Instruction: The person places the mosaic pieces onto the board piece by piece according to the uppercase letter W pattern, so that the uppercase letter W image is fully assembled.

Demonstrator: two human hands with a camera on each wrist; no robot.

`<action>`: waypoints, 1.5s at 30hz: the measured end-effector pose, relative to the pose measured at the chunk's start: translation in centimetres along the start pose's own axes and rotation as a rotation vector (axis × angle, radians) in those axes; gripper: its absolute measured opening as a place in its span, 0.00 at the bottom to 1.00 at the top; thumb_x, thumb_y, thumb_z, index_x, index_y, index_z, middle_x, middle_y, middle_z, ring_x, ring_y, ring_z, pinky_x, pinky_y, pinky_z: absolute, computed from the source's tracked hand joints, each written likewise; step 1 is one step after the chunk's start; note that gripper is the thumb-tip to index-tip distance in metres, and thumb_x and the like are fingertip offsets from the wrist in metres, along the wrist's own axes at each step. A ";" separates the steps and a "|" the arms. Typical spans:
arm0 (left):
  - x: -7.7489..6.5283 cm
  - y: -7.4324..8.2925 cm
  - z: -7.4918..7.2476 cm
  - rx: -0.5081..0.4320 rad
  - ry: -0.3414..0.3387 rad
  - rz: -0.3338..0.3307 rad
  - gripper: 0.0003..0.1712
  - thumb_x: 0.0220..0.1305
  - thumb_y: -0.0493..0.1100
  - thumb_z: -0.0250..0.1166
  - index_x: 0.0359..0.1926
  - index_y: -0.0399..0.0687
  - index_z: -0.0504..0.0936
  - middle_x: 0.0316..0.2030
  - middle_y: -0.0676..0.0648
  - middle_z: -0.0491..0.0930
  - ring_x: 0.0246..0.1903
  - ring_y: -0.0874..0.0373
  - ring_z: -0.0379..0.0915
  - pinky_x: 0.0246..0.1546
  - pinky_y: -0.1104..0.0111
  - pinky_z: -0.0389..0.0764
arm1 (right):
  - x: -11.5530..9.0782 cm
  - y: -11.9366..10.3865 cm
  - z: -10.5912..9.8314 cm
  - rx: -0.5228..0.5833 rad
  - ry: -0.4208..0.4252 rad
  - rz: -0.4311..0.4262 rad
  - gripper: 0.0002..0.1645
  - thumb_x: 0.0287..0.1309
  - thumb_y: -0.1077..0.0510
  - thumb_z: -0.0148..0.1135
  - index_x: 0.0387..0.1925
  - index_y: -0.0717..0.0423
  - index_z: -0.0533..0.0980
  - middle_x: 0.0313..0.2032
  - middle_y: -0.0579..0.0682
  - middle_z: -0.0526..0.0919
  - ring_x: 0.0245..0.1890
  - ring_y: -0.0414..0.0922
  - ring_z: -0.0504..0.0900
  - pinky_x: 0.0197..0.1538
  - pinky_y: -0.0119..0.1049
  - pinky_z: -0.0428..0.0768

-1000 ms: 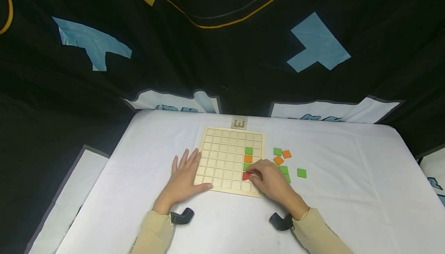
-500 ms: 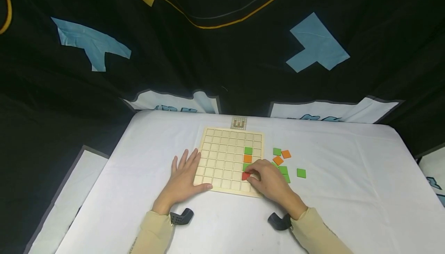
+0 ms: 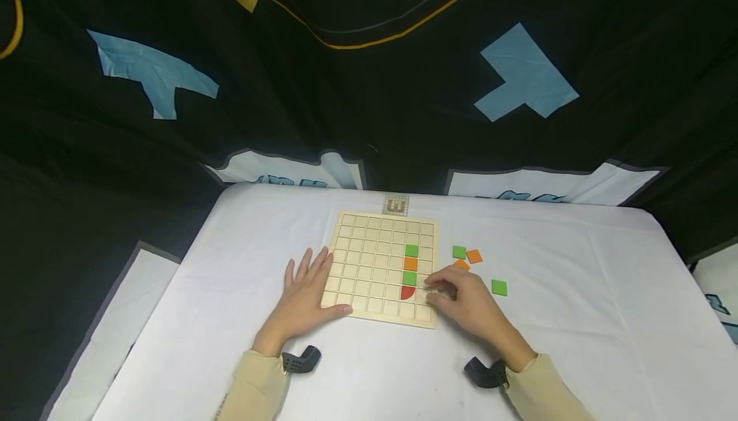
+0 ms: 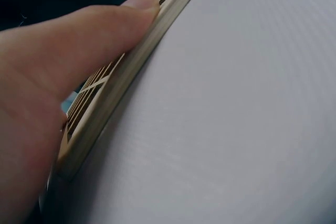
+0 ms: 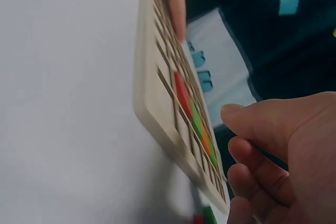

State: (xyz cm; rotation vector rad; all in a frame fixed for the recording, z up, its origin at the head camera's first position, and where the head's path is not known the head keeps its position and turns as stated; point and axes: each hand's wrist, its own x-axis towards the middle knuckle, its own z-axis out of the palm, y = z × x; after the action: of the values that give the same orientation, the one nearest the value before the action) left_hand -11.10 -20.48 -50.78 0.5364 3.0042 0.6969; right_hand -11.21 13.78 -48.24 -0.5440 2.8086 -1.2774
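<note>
A pale wooden grid board lies on the table. My left hand rests with spread fingers along its left edge, the thumb on the front rim; the left wrist view shows that thumb against the wood. One column of the board bears a red quarter-round tile, a green tile, an orange tile and another green tile. My right hand hovers at the board's right edge, fingers loosely bent, with nothing visible between thumb and fingertips in the right wrist view.
Right of the board lie loose tiles: a green tile, an orange tile, a partly covered orange tile and a separate green tile. The right hand hides others. A small patterned card lies behind the board.
My right hand has let go of the red quarter-round tile, which stays in its cell, and has moved right toward the board's edge. The left hand has not moved.
</note>
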 end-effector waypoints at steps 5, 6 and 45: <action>0.1 -0.1 0.0 0.007 0.006 0.002 0.66 0.54 0.75 0.65 0.78 0.37 0.52 0.79 0.39 0.46 0.77 0.36 0.32 0.71 0.37 0.30 | -0.8 1.1 -1.8 0.008 0.046 0.043 0.13 0.55 0.61 0.74 0.43 0.51 0.84 0.35 0.44 0.81 0.29 0.41 0.74 0.31 0.31 0.75; 0.1 -0.1 0.1 0.010 0.006 0.002 0.66 0.54 0.75 0.65 0.78 0.37 0.52 0.79 0.39 0.46 0.77 0.36 0.32 0.71 0.36 0.30 | -1.0 1.3 -2.2 0.007 0.059 0.048 0.13 0.55 0.62 0.74 0.43 0.51 0.84 0.36 0.45 0.81 0.29 0.41 0.74 0.31 0.31 0.75; -0.1 -0.1 0.1 -0.011 0.011 -0.003 0.66 0.54 0.76 0.64 0.78 0.37 0.52 0.79 0.40 0.46 0.77 0.37 0.31 0.71 0.38 0.28 | -4.0 5.9 -6.5 -0.043 0.107 0.290 0.27 0.56 0.58 0.74 0.56 0.60 0.79 0.38 0.52 0.77 0.32 0.44 0.69 0.32 0.31 0.68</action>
State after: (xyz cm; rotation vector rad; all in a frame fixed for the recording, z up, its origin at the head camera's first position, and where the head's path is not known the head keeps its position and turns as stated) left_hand -11.05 -20.56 -50.96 0.5296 3.0091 0.7187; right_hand -10.25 23.37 -48.80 -0.0638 2.8678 -1.2230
